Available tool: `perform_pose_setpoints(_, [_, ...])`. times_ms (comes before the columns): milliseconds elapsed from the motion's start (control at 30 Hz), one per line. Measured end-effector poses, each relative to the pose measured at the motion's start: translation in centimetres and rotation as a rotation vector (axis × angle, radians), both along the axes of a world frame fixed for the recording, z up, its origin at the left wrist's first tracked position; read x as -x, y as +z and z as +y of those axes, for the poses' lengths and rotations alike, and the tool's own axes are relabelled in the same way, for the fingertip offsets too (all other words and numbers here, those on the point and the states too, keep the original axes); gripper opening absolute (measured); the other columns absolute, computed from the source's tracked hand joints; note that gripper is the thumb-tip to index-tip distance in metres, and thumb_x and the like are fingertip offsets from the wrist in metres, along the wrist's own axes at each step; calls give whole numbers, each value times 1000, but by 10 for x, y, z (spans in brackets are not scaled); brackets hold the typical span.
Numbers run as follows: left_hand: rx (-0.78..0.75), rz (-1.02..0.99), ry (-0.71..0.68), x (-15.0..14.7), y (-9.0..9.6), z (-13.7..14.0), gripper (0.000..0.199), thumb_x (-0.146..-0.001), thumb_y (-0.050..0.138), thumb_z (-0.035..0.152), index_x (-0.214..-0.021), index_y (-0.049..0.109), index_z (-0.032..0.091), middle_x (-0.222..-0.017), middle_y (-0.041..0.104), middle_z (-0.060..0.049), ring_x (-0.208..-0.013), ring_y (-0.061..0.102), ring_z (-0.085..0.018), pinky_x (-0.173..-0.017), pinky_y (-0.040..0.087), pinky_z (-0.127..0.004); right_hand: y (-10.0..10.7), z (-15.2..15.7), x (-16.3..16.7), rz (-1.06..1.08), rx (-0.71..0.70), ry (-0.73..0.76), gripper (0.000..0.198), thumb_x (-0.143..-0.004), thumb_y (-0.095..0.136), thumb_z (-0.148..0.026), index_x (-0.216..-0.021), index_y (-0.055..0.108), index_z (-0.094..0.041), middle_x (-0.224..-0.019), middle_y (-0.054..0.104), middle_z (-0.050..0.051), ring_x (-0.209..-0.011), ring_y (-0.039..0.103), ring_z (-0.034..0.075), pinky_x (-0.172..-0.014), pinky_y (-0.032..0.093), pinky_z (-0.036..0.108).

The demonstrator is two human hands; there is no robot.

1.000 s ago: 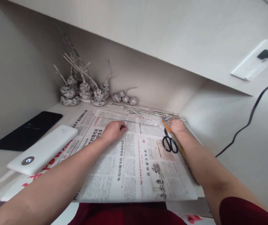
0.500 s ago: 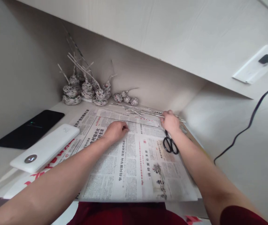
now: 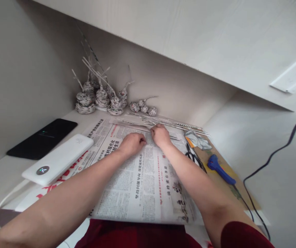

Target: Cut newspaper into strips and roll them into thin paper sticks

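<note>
My left hand (image 3: 133,143) is closed, fingers curled together, low over the spread newspaper (image 3: 119,193). What its fingertips pinch, if anything, is too small to make out. Close beside it on the right, my right hand (image 3: 160,135) is closed as well, at the near edge of cut paper strips (image 3: 129,124). Its fingertips are hidden, so whatever they grip does not show. Behind the hands lie thin rolled-paper sticks (image 3: 173,122). Black scissors (image 3: 193,156) rest on the paper, partly covered by my right forearm.
Several woven paper gourds (image 3: 102,98) and small paper balls (image 3: 144,107) stand at the back wall. On the left lie a white power bank (image 3: 60,158) and a black phone (image 3: 43,137). A blue glue gun (image 3: 220,168) with a cord lies right, near a crumpled wrapper (image 3: 198,139).
My right hand has moved left from the sticks' right end and the scissors to beside my left hand. The glue gun has come into view. The view has shifted slightly.
</note>
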State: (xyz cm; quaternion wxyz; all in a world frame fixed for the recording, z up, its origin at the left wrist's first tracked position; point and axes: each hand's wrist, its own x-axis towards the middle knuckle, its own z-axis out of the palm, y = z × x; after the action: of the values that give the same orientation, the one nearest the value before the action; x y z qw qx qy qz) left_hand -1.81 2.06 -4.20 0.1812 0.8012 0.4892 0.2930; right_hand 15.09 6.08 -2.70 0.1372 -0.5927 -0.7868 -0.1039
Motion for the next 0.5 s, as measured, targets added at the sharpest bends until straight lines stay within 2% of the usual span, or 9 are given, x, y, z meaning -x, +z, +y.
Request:
perform_pose_setpoints(200, [15, -8, 9, 0, 2, -1, 18, -80, 57, 26, -85, 73, 20, -85, 74, -4, -80, 66, -22, -73, 47, -29, 5, 11, -11, 183, -35, -57, 26, -87, 53, -34, -81, 75, -19, -85, 69, 7, -79, 61, 20, -68, 40, 28])
perform_pose_setpoints(333, [27, -15, 2, 0, 1, 0, 17, -80, 57, 26, -84, 73, 21, -85, 74, -4, -80, 66, -22, -73, 47, -29, 20, 19, -27, 287, -68, -51, 31, -87, 51, -38, -79, 74, -20, -77, 71, 4, -72, 62, 17, -65, 40, 26])
perform_pose_setpoints(400, [29, -15, 7, 1, 1, 0, 17, -80, 57, 27, -84, 72, 21, -84, 74, -4, -79, 66, -22, -72, 47, -29, 32, 23, -35, 394, -134, -52, 30, -86, 51, -38, -79, 73, -18, -76, 71, 4, -72, 62, 17, -65, 41, 26])
perform_pose_setpoints(500, [33, -27, 26, 1, 1, -1, 18, -79, 59, 29, -89, 71, 21, -86, 73, -4, -80, 66, -22, -71, 47, -28, 53, 24, -46, 663, -302, -37, 23, -81, 54, -34, -73, 68, -17, -68, 67, 2, -64, 59, 16, -63, 41, 26])
